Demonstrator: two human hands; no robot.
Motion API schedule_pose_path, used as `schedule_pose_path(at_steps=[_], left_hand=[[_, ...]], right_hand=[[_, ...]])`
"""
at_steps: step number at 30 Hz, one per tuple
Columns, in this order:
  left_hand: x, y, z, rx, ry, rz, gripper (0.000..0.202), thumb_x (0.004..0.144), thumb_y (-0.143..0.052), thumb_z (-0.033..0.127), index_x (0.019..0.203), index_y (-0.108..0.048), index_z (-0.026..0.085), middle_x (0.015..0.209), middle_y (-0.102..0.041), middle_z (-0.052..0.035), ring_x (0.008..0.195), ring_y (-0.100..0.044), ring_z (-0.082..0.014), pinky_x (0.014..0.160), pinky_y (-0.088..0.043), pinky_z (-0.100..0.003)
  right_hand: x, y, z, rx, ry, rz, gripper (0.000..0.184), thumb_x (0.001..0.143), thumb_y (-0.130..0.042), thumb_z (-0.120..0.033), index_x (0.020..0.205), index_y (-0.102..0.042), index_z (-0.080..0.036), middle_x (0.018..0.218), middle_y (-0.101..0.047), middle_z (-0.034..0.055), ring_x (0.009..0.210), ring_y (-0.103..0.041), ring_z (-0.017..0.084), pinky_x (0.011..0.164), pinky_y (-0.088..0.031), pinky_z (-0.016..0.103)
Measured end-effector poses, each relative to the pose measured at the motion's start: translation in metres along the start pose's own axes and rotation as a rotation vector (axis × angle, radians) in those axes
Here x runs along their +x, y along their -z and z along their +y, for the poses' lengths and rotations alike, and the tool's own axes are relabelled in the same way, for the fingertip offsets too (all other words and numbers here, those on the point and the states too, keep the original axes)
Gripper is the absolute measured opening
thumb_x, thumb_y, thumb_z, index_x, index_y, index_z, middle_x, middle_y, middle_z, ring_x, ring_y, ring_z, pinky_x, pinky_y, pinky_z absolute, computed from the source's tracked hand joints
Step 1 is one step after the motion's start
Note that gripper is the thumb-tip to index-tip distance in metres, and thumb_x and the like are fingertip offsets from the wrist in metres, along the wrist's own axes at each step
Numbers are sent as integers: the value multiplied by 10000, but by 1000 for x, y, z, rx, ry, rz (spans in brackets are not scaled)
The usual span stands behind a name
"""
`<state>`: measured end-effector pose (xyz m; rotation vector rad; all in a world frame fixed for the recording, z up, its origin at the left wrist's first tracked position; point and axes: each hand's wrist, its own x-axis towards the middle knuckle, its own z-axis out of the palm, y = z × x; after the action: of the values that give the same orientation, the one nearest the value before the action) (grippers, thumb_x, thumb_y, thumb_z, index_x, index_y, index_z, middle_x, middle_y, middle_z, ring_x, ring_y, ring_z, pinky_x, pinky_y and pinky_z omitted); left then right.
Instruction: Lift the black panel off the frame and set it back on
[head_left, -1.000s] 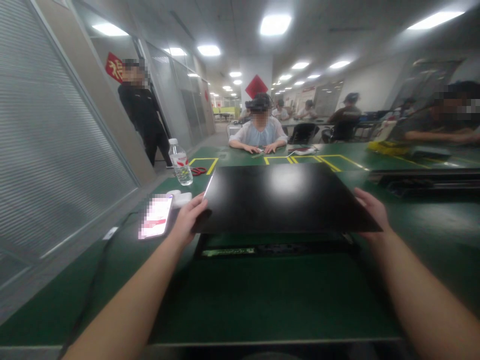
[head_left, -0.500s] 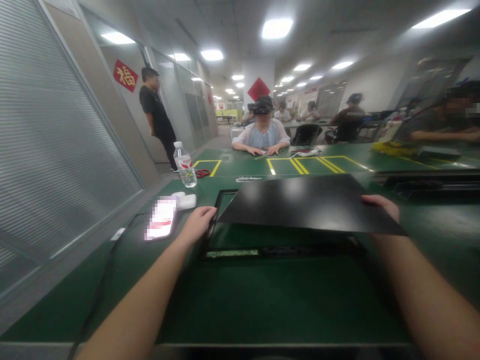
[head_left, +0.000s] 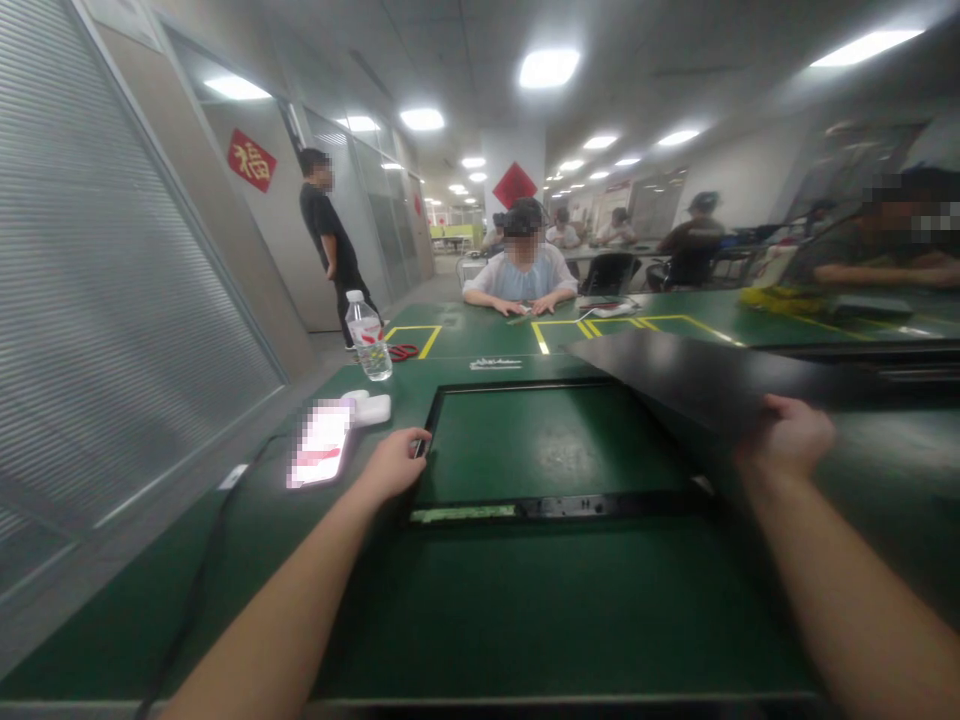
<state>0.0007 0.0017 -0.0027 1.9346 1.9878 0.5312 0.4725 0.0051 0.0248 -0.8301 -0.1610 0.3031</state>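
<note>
A black rectangular frame [head_left: 570,507] lies on the green table, its inside showing bare tabletop. Along its near bar, the left part looks pale green. My left hand [head_left: 395,464] is closed on the frame's left side, with thumb and fingers at the edge. My right hand [head_left: 793,440] grips a thin, dark, flat panel [head_left: 675,375] by its near edge. The panel is held tilted above the frame's right side and hides its far right corner. Motion blurs the panel's right part.
Left of the frame lie a lit phone [head_left: 322,445], a white case [head_left: 369,408] and a dark cable [head_left: 206,560]. Behind them are a water bottle [head_left: 367,335] and red-handled scissors [head_left: 403,352]. A person [head_left: 521,275] sits opposite; long black parts [head_left: 922,352] lie far right.
The panel has moved right, off the frame, with my right hand, uncovering the frame's opening. My left hand stays at the frame's left side.
</note>
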Motion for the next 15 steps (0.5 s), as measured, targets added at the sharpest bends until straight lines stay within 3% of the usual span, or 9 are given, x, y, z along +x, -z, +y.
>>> schedule_pose_path(at_steps=[6, 15], left_hand=[[-1, -2, 0, -35, -44, 35, 479, 689, -583, 102, 1123, -758, 204, 1025, -738, -100, 910, -700, -265, 825, -523, -334], [2, -6, -4, -92, -97, 69, 449, 655, -584, 105, 1044, -772, 224, 1042, -746, -99, 896, -700, -276, 840, -534, -361]], right_hand=[[4, 7, 2, -148, -54, 8, 204, 626, -540, -61, 758, -483, -206, 729, -502, -22, 668, -534, 132, 534, -472, 238], [24, 16, 14, -197, -134, 76, 303, 640, -539, -50, 820, -392, -244, 874, -543, -15, 800, -606, 136, 681, -561, 268]])
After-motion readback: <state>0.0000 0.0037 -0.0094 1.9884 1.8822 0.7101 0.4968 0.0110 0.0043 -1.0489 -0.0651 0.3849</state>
